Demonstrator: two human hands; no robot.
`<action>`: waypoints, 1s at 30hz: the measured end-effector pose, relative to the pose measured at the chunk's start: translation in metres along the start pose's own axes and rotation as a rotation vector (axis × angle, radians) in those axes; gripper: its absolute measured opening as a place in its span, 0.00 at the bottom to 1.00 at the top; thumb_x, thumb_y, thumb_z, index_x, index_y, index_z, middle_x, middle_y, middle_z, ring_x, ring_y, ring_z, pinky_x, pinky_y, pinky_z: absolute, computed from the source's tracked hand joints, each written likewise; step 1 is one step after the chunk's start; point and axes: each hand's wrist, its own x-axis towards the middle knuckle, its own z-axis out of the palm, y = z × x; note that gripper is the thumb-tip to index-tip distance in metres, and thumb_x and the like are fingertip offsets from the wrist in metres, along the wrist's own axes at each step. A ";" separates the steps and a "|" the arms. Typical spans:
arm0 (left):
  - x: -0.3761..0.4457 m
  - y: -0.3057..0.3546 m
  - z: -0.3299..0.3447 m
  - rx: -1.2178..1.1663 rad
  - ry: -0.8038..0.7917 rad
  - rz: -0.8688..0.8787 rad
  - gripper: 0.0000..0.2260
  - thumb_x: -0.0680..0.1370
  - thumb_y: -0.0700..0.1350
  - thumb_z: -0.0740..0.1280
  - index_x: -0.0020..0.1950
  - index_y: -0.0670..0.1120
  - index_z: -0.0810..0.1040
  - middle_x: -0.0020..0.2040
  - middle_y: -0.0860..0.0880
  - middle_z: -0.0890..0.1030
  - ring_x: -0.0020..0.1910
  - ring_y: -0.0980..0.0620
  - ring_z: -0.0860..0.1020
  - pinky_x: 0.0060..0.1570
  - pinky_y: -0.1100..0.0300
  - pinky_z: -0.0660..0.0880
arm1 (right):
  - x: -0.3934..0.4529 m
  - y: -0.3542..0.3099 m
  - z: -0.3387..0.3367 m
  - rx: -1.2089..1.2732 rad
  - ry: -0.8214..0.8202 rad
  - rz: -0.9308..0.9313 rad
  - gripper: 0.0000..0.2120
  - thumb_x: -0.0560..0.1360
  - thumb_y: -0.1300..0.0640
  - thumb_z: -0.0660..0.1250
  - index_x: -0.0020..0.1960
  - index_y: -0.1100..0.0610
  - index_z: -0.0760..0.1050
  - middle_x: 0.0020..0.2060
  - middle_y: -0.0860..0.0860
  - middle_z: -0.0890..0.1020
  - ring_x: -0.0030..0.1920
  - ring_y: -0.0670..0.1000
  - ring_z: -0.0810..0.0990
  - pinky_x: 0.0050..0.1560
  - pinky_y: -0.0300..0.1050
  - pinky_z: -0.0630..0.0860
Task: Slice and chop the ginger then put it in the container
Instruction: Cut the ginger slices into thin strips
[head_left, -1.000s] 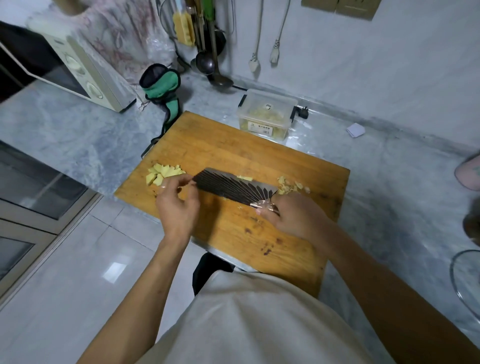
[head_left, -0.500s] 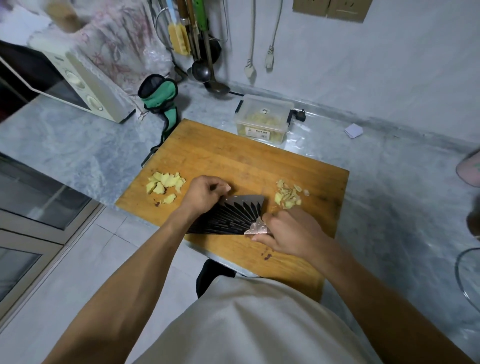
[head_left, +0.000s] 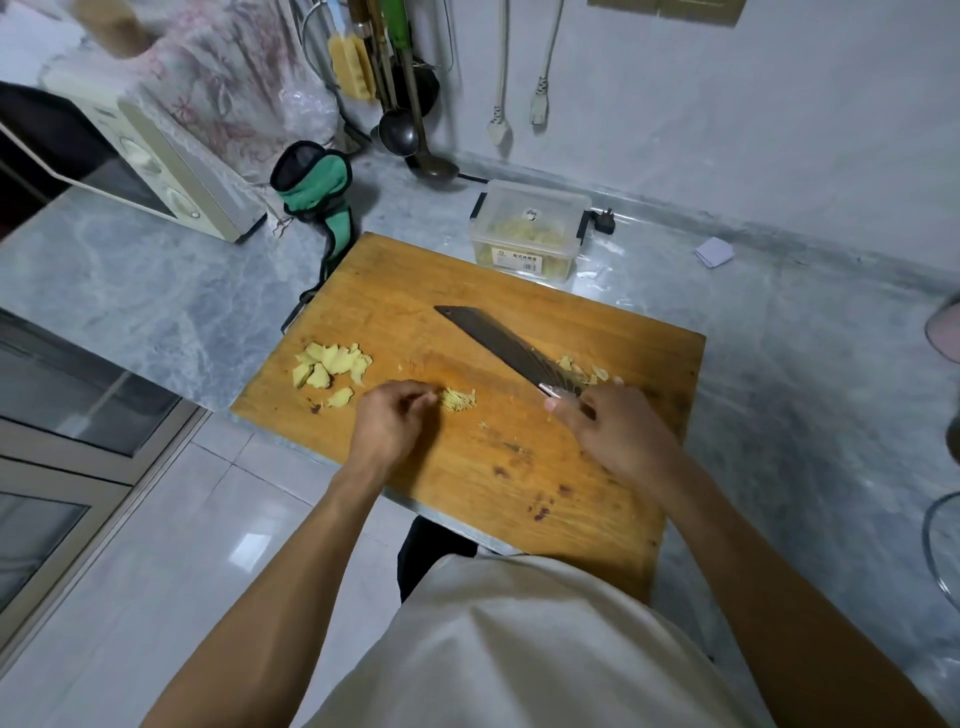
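Observation:
A wooden cutting board (head_left: 519, 467) lies on the marble counter. Pale ginger slices (head_left: 332, 364) are heaped at its left. A small bunch of ginger strips (head_left: 460, 401) lies mid-board, and my left hand (head_left: 395, 423) holds its left end with curled fingertips. My right hand (head_left: 618, 436) grips the handle of a dark cleaver (head_left: 498, 345), whose blade points away to the upper left, over the board. Chopped ginger bits (head_left: 584, 371) sit just behind the blade. A clear lidded container (head_left: 524, 228) with ginger inside stands beyond the board's far edge.
A microwave (head_left: 156, 171) stands at the back left, with a green-and-black pouch (head_left: 317, 187) beside it. Ladles (head_left: 410, 130) hang on the wall. A white card (head_left: 714, 252) lies at the right. A glass rim (head_left: 935, 545) shows at the right edge.
The cleaver swung from lying low across the board near my left hand to pointing away on the right. My left hand left the blade and now holds the ginger strips.

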 end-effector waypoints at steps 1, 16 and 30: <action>0.004 0.001 0.004 0.046 -0.034 0.008 0.08 0.78 0.42 0.71 0.56 0.46 0.85 0.55 0.48 0.84 0.52 0.53 0.80 0.56 0.73 0.70 | 0.002 -0.001 0.000 0.023 -0.004 0.009 0.26 0.81 0.37 0.60 0.33 0.54 0.69 0.26 0.50 0.71 0.26 0.48 0.70 0.32 0.44 0.65; 0.041 0.004 0.014 0.392 -0.391 0.315 0.10 0.75 0.35 0.71 0.54 0.44 0.85 0.59 0.44 0.78 0.58 0.45 0.76 0.59 0.75 0.59 | 0.003 0.000 0.005 0.142 -0.011 0.016 0.27 0.81 0.37 0.60 0.32 0.55 0.67 0.27 0.51 0.69 0.27 0.49 0.68 0.32 0.46 0.63; 0.144 -0.007 -0.014 0.371 -0.193 0.128 0.11 0.80 0.38 0.66 0.61 0.46 0.82 0.66 0.46 0.76 0.64 0.47 0.75 0.69 0.59 0.68 | 0.027 -0.020 -0.005 0.236 -0.017 0.045 0.30 0.81 0.36 0.58 0.33 0.59 0.73 0.27 0.57 0.75 0.29 0.55 0.76 0.35 0.50 0.71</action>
